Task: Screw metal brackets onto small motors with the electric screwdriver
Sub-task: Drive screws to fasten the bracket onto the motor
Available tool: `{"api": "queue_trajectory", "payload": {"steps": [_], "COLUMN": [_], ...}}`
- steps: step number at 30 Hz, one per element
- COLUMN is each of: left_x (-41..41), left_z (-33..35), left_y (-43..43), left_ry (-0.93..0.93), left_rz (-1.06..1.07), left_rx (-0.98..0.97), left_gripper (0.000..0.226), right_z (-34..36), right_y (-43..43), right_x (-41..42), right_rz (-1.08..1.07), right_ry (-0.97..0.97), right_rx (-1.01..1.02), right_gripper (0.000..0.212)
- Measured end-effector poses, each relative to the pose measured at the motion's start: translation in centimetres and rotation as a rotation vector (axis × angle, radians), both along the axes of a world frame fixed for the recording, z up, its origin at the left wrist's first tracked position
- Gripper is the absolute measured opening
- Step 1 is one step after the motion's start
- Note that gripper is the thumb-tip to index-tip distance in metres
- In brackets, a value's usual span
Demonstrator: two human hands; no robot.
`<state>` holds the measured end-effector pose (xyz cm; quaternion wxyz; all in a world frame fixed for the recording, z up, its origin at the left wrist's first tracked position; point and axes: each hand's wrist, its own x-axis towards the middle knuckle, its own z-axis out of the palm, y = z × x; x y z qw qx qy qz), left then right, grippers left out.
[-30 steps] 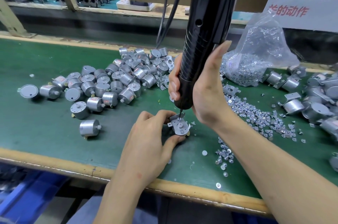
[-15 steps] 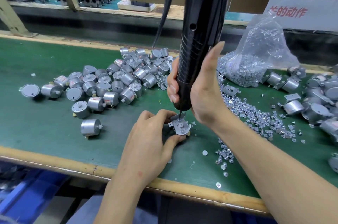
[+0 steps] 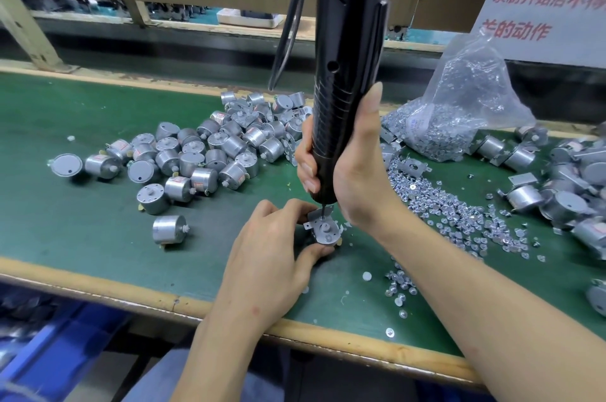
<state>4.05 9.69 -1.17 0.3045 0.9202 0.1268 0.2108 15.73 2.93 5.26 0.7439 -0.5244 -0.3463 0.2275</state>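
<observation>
My left hand (image 3: 272, 247) pinches a small silver motor (image 3: 324, 232) that stands on the green mat, with a metal bracket (image 3: 319, 214) lying on its top face. My right hand (image 3: 347, 169) grips the black electric screwdriver (image 3: 344, 73), held nearly upright. Its bit touches the bracket at the motor's far edge. The motor's body is mostly hidden by my left fingers.
A pile of bare motors (image 3: 203, 152) lies to the left on the green mat (image 3: 82, 224). Loose screws (image 3: 459, 218) are scattered to the right, beside a plastic bag of screws (image 3: 459, 113). Motors with brackets (image 3: 564, 185) sit far right. The screwdriver's cables (image 3: 292, 24) hang behind it.
The screwdriver has tilted slightly more upright and shifted a little left, with its bit staying on the bracket. My left hand keeps its hold on the motor.
</observation>
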Motion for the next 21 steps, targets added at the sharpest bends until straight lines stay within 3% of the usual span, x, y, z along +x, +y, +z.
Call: {"api": "queue_trajectory", "payload": {"steps": [6, 10, 15, 18, 21], "left_x": [-0.2, -0.2, 0.1, 0.0, -0.2], "left_z": [0.4, 0.3, 0.2, 0.3, 2.2], "left_y": [-0.4, -0.3, -0.3, -0.5, -2.0], "left_ry": [-0.007, -0.007, -0.004, -0.052, -0.260], "left_rz": [-0.009, 0.000, -0.015, -0.002, 0.029], "left_rx": [0.026, 0.050, 0.091, 0.093, -0.130], "left_gripper": [0.038, 0.039, 0.041, 0.042, 0.036], "right_z": [0.0, -0.4, 0.1, 1.3, 1.7], "right_y": [0.0, -0.1, -1.5, -2.7, -3.6], "right_x": [-0.5, -0.6, 1.0, 2.6, 4.0], "right_rz": [-0.121, -0.218, -0.022, -0.098, -0.232], "right_ry": [0.012, -0.026, 0.026, -0.020, -0.066], "right_rx": [0.006, 0.039, 0.159, 0.176, 0.100], "right_gripper": [0.068, 0.076, 0.085, 0.088, 0.083]}}
